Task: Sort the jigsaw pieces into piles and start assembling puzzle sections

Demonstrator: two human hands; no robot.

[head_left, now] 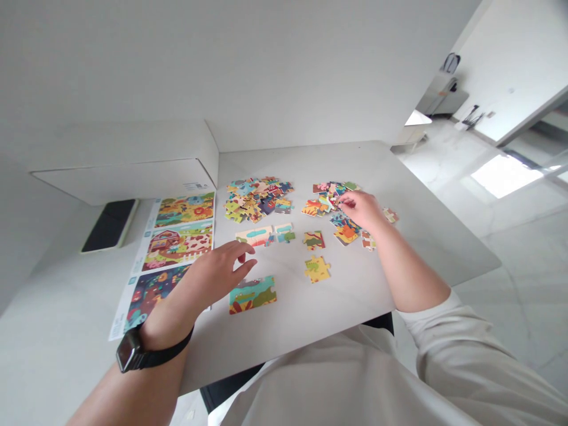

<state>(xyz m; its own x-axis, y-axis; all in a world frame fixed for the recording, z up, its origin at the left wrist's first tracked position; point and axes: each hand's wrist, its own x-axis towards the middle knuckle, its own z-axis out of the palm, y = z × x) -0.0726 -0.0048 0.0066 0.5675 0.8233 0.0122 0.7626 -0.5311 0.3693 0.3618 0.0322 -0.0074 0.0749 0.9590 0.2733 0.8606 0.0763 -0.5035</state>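
My right hand (360, 208) is at the right pile of jigsaw pieces (326, 198), its thumb and fingertips pinched together; whatever is between them is too small to make out. My left hand (228, 269) hovers over the table with fingers apart and nothing in them. Just beyond it lie joined pieces (257, 236) with a red and teal picture, beside a small teal-and-green pair (284, 232). Below the hand is a joined block (252, 294) showing a crocodile. A brown-and-green piece (314, 239) and a yellow piece (318, 269) lie apart in the middle.
Another heap of jigsaw pieces (257, 198) lies at the back. On the left are a picture sheet (177, 245) with three scenes, partly under my left arm, a dark phone (110, 226) and a white box (124, 177). A wall (302, 77) bounds the table's (426, 225) far side.
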